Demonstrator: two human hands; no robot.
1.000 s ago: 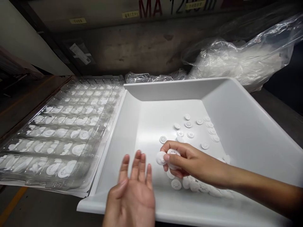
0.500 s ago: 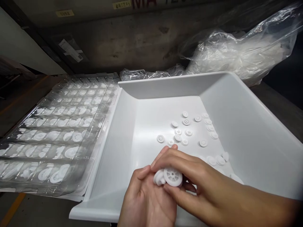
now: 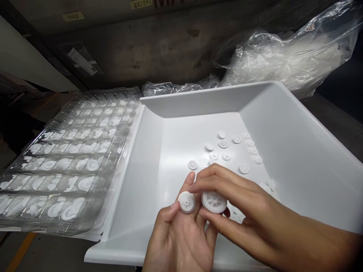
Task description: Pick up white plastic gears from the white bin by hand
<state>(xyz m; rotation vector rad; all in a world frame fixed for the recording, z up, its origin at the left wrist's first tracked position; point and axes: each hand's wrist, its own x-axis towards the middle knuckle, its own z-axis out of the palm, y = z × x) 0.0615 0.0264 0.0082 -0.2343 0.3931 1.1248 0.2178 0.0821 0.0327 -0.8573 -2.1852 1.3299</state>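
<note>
My left hand (image 3: pixel 180 238) is raised palm up over the near edge of a white plastic bin (image 3: pixel 297 151) and pinches a small white gear (image 3: pixel 186 202) between thumb and fingers. Beside it, my right hand (image 3: pixel 241 204) holds a larger white spoked gear (image 3: pixel 214 201) in its fingertips, touching the left hand's fingers. Several more small white gears (image 3: pixel 226 156) lie scattered on the bin's floor beyond my hands.
A clear blister tray (image 3: pixel 70 158) with rows of white gears in its pockets lies left of the bin. Crumpled clear plastic bags (image 3: pixel 283 56) pile up behind the bin at the right. A dark machine wall (image 3: pixel 141 49) stands at the back.
My right hand carried gears from the bin floor to my left hand. The left hand turned palm up and took the small gear; the two gears now sit side by side.
</note>
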